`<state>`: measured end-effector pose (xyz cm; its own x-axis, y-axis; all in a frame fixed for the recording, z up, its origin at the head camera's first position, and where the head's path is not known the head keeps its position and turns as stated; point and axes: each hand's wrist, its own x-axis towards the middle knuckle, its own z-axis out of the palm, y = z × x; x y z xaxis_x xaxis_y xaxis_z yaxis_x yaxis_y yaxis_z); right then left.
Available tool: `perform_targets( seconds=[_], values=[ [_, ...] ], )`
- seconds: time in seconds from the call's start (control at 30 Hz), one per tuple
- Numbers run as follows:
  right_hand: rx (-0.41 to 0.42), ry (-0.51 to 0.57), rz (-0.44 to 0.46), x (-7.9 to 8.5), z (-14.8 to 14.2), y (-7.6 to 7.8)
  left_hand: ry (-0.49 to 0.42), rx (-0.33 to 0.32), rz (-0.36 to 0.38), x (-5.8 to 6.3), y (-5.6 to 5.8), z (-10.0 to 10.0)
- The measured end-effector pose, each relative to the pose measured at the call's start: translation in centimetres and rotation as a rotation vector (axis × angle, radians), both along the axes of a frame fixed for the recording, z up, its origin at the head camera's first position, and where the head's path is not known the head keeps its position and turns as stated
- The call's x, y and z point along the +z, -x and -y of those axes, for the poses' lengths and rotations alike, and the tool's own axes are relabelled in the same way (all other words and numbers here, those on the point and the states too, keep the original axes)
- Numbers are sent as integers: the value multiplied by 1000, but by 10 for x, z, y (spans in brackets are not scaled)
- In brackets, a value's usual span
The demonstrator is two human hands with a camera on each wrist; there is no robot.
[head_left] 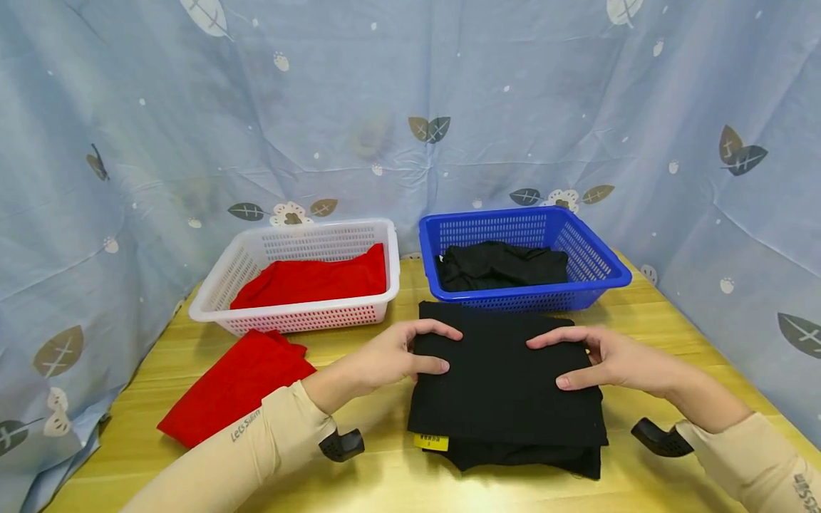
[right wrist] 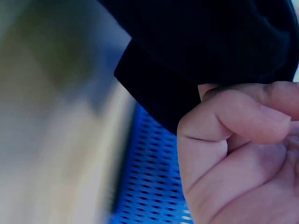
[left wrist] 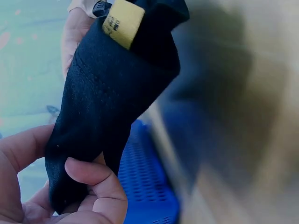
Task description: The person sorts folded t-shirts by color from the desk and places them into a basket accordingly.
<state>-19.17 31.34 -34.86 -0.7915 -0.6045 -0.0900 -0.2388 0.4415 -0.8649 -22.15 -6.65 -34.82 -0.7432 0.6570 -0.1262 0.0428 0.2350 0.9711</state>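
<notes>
A folded black garment [head_left: 507, 385] with a yellow tag [head_left: 431, 442] is in front of me, its layers loose along the near edge. My left hand [head_left: 391, 356] grips its left side, thumb and index finger on the top face. Opposite it, my right hand [head_left: 616, 360] holds the right side, thumb and index finger also on top. The left wrist view has the cloth [left wrist: 93, 98] pinched by the left thumb and fingers, its tag [left wrist: 123, 24] at the top. In the right wrist view the right fingers [right wrist: 254, 114] curl at the dark cloth [right wrist: 163, 88]; their far side is hidden.
Behind the garment stands a blue basket [head_left: 596, 285] with black clothing [head_left: 503, 265] inside. To its left, a white basket [head_left: 301, 320] holds red clothing [head_left: 314, 278]. Another red garment [head_left: 240, 381] lies folded on the wooden table [head_left: 359, 463] by my left forearm. A patterned curtain [head_left: 359, 92] surrounds the table.
</notes>
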Motion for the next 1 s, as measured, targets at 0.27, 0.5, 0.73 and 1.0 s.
perform_targets(
  seconds=[0.27, 0.5, 0.73, 1.0],
  values=[
    [-107, -92, -144, 48, -5, 20, -30, 65, -58, 39, 22, -9],
    [-201, -90, -117, 75, -12, 53, -1, 170, -149, 61, 52, -23],
    [-278, -7, -43, 86, -16, 92, 3, 240, -203, 70, 84, -39],
    [-368, -8, -43, 87, -22, 122, 27, 297, -216, 70, 115, -62]
  ],
)
